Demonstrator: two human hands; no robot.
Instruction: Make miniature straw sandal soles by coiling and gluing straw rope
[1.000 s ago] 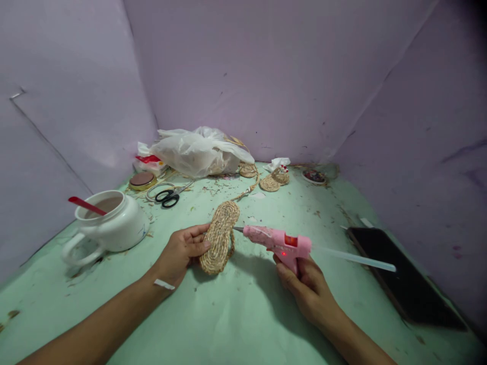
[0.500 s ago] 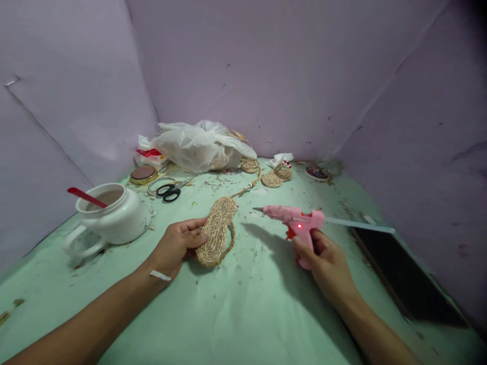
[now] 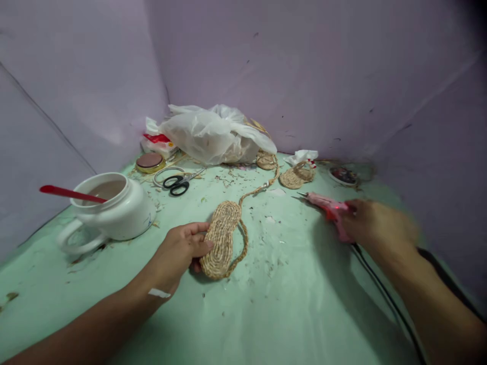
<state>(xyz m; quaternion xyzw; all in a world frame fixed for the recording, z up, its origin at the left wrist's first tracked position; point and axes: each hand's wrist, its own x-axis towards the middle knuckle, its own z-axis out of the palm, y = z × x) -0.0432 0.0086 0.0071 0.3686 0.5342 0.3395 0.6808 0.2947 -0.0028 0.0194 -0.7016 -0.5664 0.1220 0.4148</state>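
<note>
My left hand pinches the left edge of a woven straw sole, thumb on top. A braided cord curves along the sole's right side and runs back towards the bag. To the right, my right hand, blurred, is closed on a pink glue gun with a red light lit. The gun's metal nozzle points left, apart from the sole. A dark cable trails from beneath its handle towards the front edge.
On the left stands a white pot holding a red-handled utensil. Behind lie scissors, a round tin, a plastic bag, a small woven slipper and a round dish. Walls close in the back and sides.
My right hand has moved right and away with the glue gun, turning it. The cord now bows out wider beside the sole, still held by my left hand. The view has shifted slightly.
</note>
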